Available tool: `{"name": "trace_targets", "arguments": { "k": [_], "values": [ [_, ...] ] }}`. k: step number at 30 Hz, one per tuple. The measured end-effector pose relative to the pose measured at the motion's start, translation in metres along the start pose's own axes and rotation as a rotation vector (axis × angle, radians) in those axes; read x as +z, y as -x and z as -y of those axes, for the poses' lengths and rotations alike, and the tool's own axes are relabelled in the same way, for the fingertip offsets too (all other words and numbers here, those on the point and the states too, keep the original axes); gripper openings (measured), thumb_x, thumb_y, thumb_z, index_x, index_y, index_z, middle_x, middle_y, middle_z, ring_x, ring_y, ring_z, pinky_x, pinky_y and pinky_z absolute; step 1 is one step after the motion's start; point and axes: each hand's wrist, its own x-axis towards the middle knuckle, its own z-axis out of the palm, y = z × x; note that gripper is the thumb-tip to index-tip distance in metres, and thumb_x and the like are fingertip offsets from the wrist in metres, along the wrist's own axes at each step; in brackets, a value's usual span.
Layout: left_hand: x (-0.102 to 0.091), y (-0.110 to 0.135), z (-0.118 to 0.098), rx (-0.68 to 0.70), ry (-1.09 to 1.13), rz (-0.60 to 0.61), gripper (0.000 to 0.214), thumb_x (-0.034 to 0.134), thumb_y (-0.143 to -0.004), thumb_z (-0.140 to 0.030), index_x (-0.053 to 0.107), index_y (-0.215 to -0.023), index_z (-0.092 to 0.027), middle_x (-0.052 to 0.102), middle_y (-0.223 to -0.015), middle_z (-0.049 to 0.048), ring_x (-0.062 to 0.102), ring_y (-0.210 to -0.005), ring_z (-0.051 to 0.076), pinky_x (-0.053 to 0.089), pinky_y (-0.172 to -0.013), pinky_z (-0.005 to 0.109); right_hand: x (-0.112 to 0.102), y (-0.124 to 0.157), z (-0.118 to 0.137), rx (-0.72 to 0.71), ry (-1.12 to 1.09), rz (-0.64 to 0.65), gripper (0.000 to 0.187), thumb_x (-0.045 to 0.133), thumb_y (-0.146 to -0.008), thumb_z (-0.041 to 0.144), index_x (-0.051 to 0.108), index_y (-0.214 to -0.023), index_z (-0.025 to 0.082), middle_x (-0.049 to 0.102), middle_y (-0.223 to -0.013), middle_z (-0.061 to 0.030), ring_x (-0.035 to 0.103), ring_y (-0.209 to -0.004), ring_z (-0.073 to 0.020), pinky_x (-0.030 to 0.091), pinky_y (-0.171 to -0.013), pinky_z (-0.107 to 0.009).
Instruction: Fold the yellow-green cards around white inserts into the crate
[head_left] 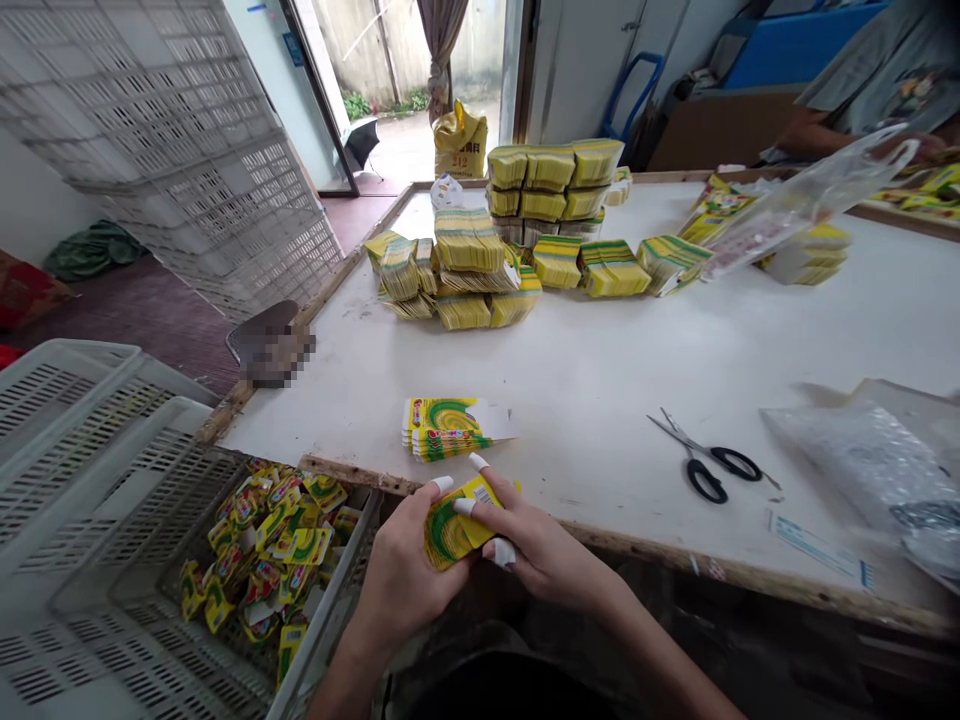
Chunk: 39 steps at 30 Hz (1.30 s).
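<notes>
Both hands hold one small yellow-and-green packet (452, 524) just below the table's near edge. My left hand (401, 570) wraps its left side. My right hand (534, 548) pinches it from the right, white finger covers on several fingertips. Right above the hands, a short stack of flat yellow-and-green packets (444, 428) lies on the white table (600, 370).
A white slatted crate (135, 560) at lower left holds several finished packets (266, 545). Black scissors (712, 468) lie to the right, clear plastic bags (874, 470) beyond them. Bundled packet stacks (517, 235) fill the far table. Another person (862, 90) stands at the far right.
</notes>
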Motion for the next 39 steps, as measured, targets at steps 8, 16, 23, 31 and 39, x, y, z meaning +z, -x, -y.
{"name": "trace_targets", "arguments": {
  "k": [8,16,23,31,39],
  "values": [
    [-0.001,-0.002,0.001,-0.062,0.111,0.077,0.063,0.072,-0.07,-0.027,0.044,-0.126,-0.019,0.067,-0.114,0.0099,0.066,-0.103,0.024,0.055,-0.089,0.039,-0.005,0.001,-0.003,0.053,-0.018,0.011,0.022,0.05,-0.092,0.017,0.061,-0.111,0.017,0.035,-0.149,-0.0238,0.059,-0.116,-0.0281,0.049,-0.092,-0.038],
    [0.0,-0.008,-0.003,0.005,0.031,0.01,0.061,0.071,-0.069,-0.028,0.046,-0.123,-0.017,0.066,-0.114,0.0122,0.064,-0.104,0.026,0.054,-0.089,0.04,0.012,0.002,-0.012,0.04,-0.101,-0.118,0.026,0.046,-0.093,0.018,0.046,-0.119,0.019,0.025,-0.152,-0.0223,0.035,-0.138,-0.0284,0.042,-0.102,-0.042],
    [0.003,-0.004,0.002,-0.001,0.005,-0.039,0.06,0.069,-0.069,-0.024,0.044,-0.123,-0.018,0.065,-0.118,0.0133,0.063,-0.108,0.027,0.053,-0.092,0.04,0.024,-0.006,-0.002,0.113,-0.209,-0.198,0.062,0.053,-0.089,0.019,0.023,-0.143,0.025,0.035,-0.147,-0.0177,0.041,-0.133,-0.0286,0.039,-0.105,-0.048],
    [-0.041,0.015,0.056,-0.37,-0.216,-0.32,0.061,0.063,-0.073,-0.052,0.051,-0.119,-0.015,0.063,-0.113,0.0157,0.06,-0.108,0.034,0.047,-0.096,0.05,-0.004,-0.059,-0.023,0.198,0.079,-0.384,0.046,0.062,-0.084,0.02,0.046,-0.127,0.018,0.061,-0.123,-0.0141,0.057,-0.112,-0.0265,0.048,-0.094,-0.041],
    [-0.049,0.039,0.078,-0.558,0.014,-0.381,0.063,0.063,-0.071,-0.059,0.057,-0.117,-0.016,0.062,-0.117,0.0142,0.058,-0.112,0.035,0.044,-0.099,0.052,-0.008,-0.092,-0.044,0.257,0.235,-0.419,0.043,0.056,-0.071,-0.001,0.054,-0.111,0.016,0.063,-0.101,-0.014,0.055,-0.095,-0.0303,0.045,-0.087,-0.048]
  ]
}}
